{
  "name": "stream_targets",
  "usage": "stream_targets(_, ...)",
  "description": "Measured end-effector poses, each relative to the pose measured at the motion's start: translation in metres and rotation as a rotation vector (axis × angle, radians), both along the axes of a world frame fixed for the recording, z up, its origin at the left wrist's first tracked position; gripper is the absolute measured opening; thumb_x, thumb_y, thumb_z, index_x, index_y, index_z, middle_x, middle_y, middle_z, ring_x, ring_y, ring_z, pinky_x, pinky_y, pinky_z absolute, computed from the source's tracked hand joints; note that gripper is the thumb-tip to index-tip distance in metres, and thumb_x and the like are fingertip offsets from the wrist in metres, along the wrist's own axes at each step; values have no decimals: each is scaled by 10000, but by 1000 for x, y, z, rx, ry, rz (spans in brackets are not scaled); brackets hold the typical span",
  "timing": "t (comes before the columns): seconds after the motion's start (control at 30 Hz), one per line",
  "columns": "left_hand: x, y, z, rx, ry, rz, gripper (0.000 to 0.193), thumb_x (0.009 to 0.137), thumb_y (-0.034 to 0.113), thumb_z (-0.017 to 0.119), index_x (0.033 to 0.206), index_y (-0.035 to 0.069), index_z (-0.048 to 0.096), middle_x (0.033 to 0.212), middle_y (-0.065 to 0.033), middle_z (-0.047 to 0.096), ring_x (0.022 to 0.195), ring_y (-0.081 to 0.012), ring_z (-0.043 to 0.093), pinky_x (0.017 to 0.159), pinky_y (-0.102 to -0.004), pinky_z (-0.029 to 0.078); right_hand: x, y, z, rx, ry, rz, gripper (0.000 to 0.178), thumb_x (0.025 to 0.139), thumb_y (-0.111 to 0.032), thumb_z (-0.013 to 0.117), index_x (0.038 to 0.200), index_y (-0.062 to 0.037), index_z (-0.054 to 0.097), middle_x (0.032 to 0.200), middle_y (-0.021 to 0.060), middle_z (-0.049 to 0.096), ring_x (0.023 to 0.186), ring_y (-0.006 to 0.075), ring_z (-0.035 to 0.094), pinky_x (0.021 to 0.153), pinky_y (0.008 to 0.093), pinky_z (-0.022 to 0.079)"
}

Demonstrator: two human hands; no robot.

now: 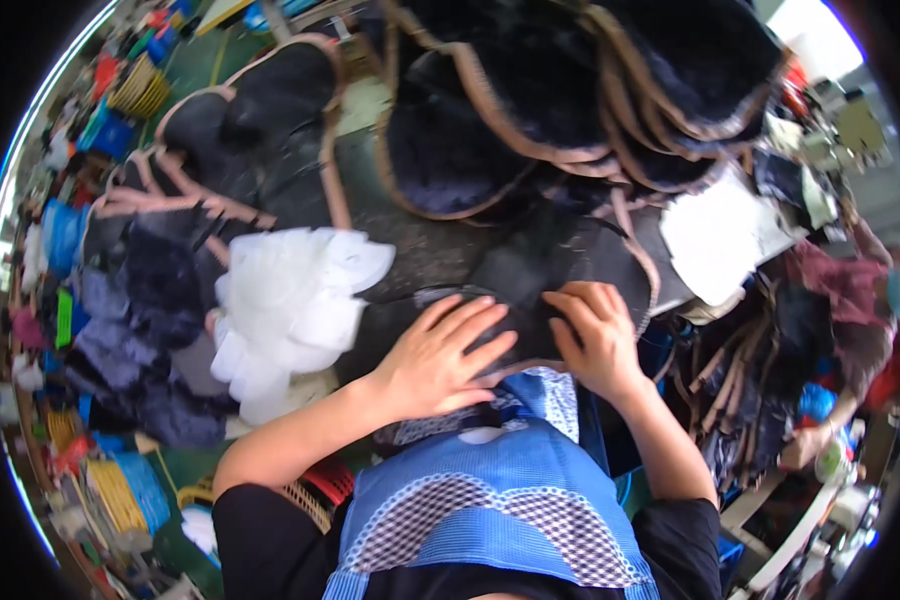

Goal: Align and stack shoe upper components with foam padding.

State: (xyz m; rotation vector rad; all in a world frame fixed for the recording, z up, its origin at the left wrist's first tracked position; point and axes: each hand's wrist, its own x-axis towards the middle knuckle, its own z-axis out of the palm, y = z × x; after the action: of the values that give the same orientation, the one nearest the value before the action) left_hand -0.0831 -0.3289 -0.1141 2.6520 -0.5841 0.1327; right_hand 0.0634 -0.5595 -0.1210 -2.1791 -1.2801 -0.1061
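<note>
The dark, pink-edged panel (532, 325) lay on the counter (405, 220) under the left hand (440, 362), fingers (478, 326) spread, and right hand (602, 338), thumb (565, 340) apart, seeming soft, light and best gripped by its bound edge (644, 262).

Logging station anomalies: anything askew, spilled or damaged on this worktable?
Nothing visibly spilled or damaged. The white sheets to the left of the left hand look askew: unevenly fanned, edges misaligned rather than squared into a stack.
</note>
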Motion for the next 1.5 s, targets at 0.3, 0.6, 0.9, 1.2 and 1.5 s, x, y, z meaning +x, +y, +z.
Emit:
stream_targets(0.3,52,11,41,16,3,-57,540,806,240,802,1299,67,664,1389,-145,616,1334,-344,551,1147,-510,405,83,-155,18,169,133,-725,88,852,-4,726,935,-31,740,835,112,715,743,221,699,699,321,546)
stream_targets(0.6,205,-154,-23,56,-211,-327,725,911,453,710,1415,-38,531,1493,-202,530,1437,-325,457,1211,-472,327,159,-162,19,-415,-336,-164,150,784,-159,786,868,-54,719,945,63,721,905,259,699,772,388,584)
stream_targets(0.9,213,-165,-44,132,-175,-270,807,869,472,733,1449,-36,492,1516,-195,485,1449,-330,422,1209,-473,327,176,-151,15,-627,-504,58,162,730,-165,748,796,-45,660,822,74,644,771,244,674,661,374,567)
stream_targets(1.2,223,-159,-52,132,-266,-270,749,910,541,667,1447,39,526,1499,-117,516,1442,-280,433,1206,-525,293,179,-161,10,-371,-472,-48,79,769,-115,687,766,-83,614,770,45,630,726,229,680,604,360,556)
stream_targets(1.5,228,-161,-40,-30,-142,-279,660,945,496,668,1401,34,549,1382,-130,533,1360,-300,474,1164,-553,302,209,-255,75,972,581,-513,144,999,-101,654,1062,-10,745,946,50,747,797,112,709,782,247,606)
